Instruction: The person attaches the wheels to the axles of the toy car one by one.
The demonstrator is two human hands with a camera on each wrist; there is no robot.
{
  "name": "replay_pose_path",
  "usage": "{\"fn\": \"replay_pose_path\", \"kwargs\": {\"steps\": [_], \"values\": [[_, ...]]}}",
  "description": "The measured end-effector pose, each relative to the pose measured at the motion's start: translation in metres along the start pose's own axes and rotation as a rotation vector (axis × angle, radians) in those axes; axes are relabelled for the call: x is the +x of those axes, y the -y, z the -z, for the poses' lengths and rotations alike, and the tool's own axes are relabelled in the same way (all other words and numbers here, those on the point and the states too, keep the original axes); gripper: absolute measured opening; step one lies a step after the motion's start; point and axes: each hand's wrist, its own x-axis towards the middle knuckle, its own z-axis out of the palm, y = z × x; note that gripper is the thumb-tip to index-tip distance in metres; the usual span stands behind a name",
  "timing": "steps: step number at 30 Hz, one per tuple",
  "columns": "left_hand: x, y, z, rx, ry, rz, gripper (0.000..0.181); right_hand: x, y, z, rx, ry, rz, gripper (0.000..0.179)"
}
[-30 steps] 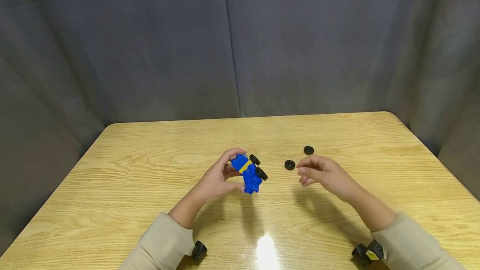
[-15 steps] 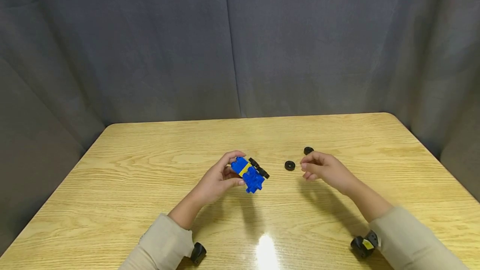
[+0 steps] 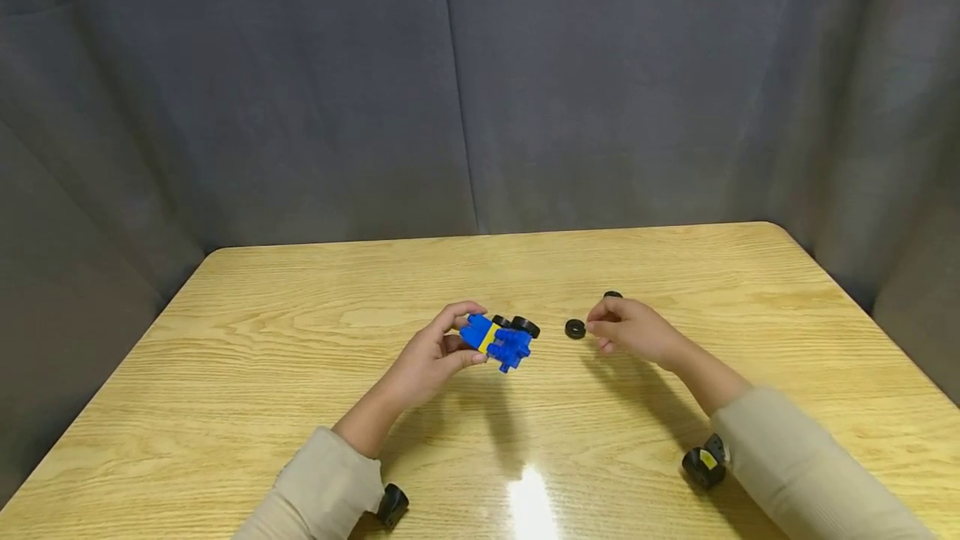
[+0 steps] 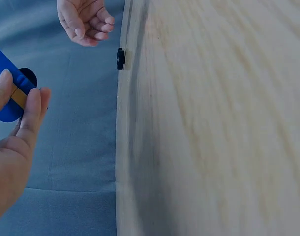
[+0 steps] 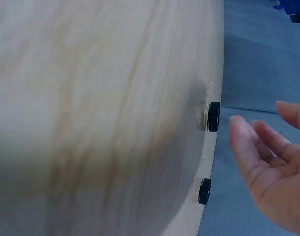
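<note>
Just below the centre of the head view, my left hand [image 3: 427, 362] has thumb and fingers clamped on the blue-and-yellow toy [image 3: 488, 337], tilted above the wooden table [image 3: 300, 340], two black wheels [image 3: 527, 326] showing along its upper edge! Over to the right, my right hand [image 3: 633, 330] hovers, thumb and fingers apart, fingertips just beside one loose wheel [image 3: 575, 335] lying flat, while a second loose wheel [image 3: 612, 294] peeks out, partly hidden, behind my knuckles!
</note>
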Motion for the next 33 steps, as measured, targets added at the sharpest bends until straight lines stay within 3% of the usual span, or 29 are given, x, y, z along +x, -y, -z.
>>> {"fn": "replay_pose_path", "kwargs": {"steps": [13,22,33], "values": [[-0.003,-0.004,0.007,0.257,-0.074,-0.012,0.039,0.011,-0.004,-0.003,-0.077,0.02,-0.047,0.026],[-0.005,-0.003,0.007,0.218,0.025,0.019,0.034,0.017,-0.006,-0.001,-0.169,0.03,-0.051,0.031],[-0.007,-0.004,0.007,0.174,0.056,0.085,0.028,0.024,-0.004,0.0,-0.314,0.051,-0.021,0.039]]}}
